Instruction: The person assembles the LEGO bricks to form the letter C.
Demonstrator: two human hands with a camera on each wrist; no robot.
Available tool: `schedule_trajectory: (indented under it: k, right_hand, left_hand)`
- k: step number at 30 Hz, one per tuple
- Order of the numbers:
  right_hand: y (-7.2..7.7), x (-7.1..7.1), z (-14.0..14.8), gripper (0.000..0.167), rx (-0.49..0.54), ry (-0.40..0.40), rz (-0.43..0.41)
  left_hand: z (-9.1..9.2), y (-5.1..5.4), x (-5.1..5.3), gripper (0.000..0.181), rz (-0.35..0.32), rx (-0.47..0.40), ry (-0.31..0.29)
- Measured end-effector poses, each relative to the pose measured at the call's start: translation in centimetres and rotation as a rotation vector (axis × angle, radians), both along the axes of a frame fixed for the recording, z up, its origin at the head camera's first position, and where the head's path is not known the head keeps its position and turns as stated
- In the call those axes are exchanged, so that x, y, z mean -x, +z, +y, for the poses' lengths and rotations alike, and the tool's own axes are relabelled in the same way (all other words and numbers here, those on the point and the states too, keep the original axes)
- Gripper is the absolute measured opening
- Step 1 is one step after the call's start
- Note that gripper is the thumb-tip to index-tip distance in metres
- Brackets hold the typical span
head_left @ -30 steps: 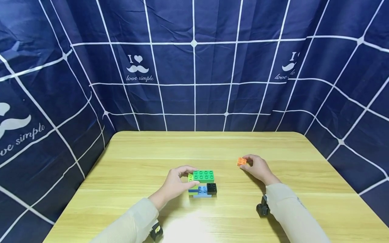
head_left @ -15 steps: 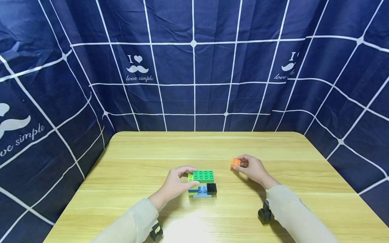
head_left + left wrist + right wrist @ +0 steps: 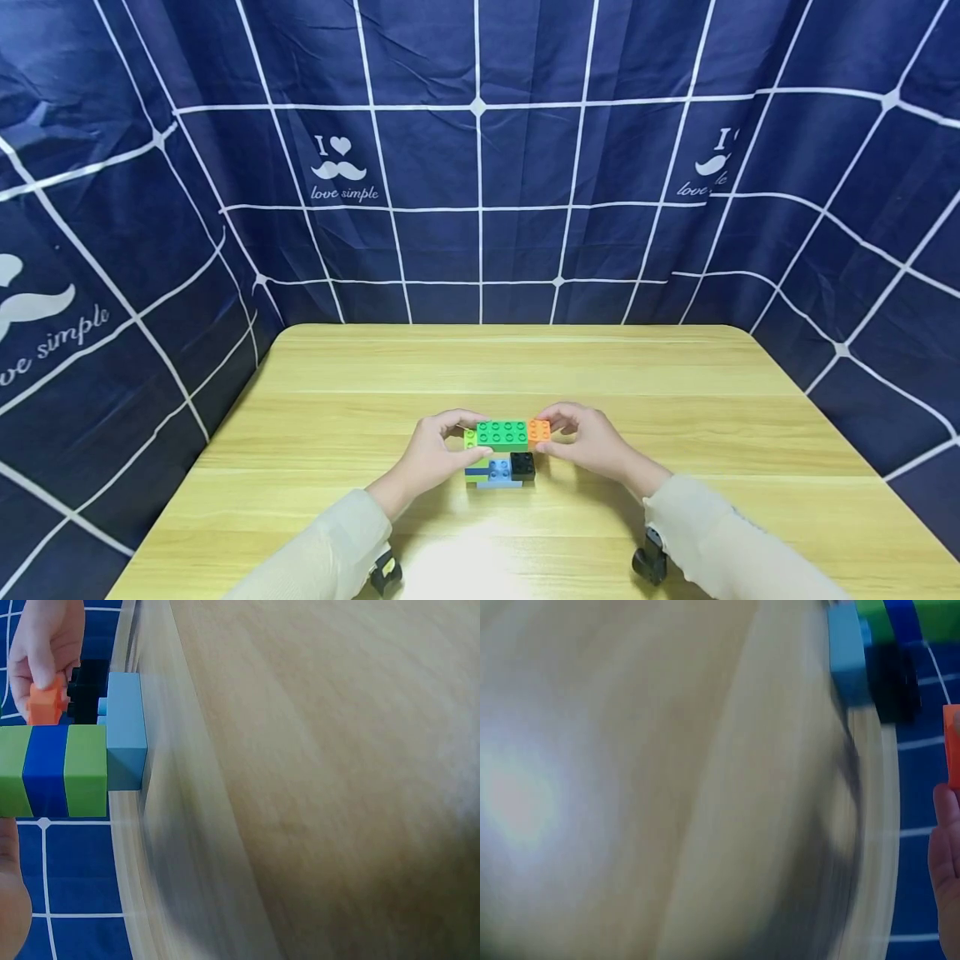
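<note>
A toy building-brick structure stands on the table: a light blue base brick (image 3: 126, 731), a lime and dark blue column (image 3: 49, 771) at its left, a black brick (image 3: 522, 466) at its right. A green brick (image 3: 502, 435) lies across the top. My left hand (image 3: 438, 450) grips the upper left of this structure, thumb in front and fingers behind. With thumb and fingers, my right hand (image 3: 588, 442) pinches a small orange brick (image 3: 538, 430) by the green brick's right end, above the black brick. Whether the orange brick is joined to anything, I cannot tell.
The light wooden table (image 3: 360, 358) has rounded far corners. Dark blue curtains (image 3: 525, 167) with white lines surround it at the back and sides. A black wrist camera (image 3: 649, 557) hangs under the right sleeve, and another camera (image 3: 386, 573) under the left.
My right hand has carried the orange brick leftward and nearer, up to the green brick's right end. My left hand and the structure have stayed in place.
</note>
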State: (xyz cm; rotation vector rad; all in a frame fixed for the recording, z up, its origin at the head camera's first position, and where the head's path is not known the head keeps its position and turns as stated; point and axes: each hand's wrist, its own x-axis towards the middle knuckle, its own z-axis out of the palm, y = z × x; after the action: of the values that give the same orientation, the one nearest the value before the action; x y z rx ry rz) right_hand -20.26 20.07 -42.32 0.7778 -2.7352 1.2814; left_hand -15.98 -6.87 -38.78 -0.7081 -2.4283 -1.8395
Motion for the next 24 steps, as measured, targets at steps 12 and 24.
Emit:
schedule_trajectory:
  k: [12, 24]
  right_hand:
    - [1.0, -1.8, -1.6, 0.039, 0.038, 0.074, -0.008]
    - [2.0, -2.3, -2.1, 0.036, 0.051, 0.057, -0.035]
  left_hand:
    - [-0.1, 0.0, 0.0, 0.033, 0.008, -0.006, -0.004]
    - [-0.1, 0.2, -0.1, 0.033, 0.047, 0.008, -0.014]
